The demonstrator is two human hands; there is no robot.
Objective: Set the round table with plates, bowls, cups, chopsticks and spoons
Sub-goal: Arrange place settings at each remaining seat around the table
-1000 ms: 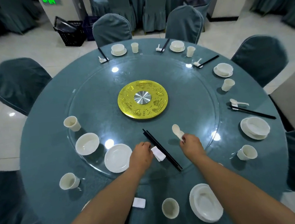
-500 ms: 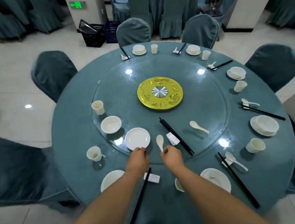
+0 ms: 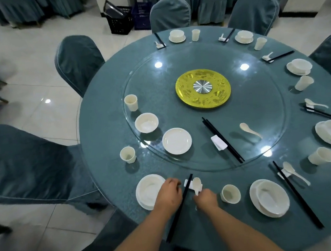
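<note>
- Our right hand [image 3: 205, 199] pinches the handle end of a white ceramic spoon [image 3: 197, 185]; the spoon's bowl lies ahead of the grip, on or just over the small white chopstick rest [image 3: 187, 183]. We cannot tell whether it has touched down.
- Our left hand [image 3: 169, 193] sits just left of that grip, fingers curled near the rest and the black chopsticks [image 3: 179, 207] that run between our two hands. Whether it actually pinches anything is hidden, so we cannot say.
- We judge the spoon light, stiff, glazed and slippery, and it would chip if dropped. The narrow handle is the place to hold it, low and close to the tabletop [image 3: 105, 134].
- Left of the left hand, a bowl nested on a plate [image 3: 149, 190] appears to hold nothing.
- Right of the grip stands a cup [image 3: 230, 193], seemingly hollow, and beyond it another bowl-on-plate set [image 3: 269, 197].
- Ahead of the grip, on the glass turntable [image 3: 258, 101], wait the loose pieces: a plate [image 3: 177, 141], a bowl [image 3: 146, 122], a cup at the rim [image 3: 131, 102], a pair of chopsticks on a rest [image 3: 223, 139], and a loose spoon [image 3: 250, 130].
- These stacked ceramics will handle as heavy for their size and fragile; we would lift them by the rim.
</note>
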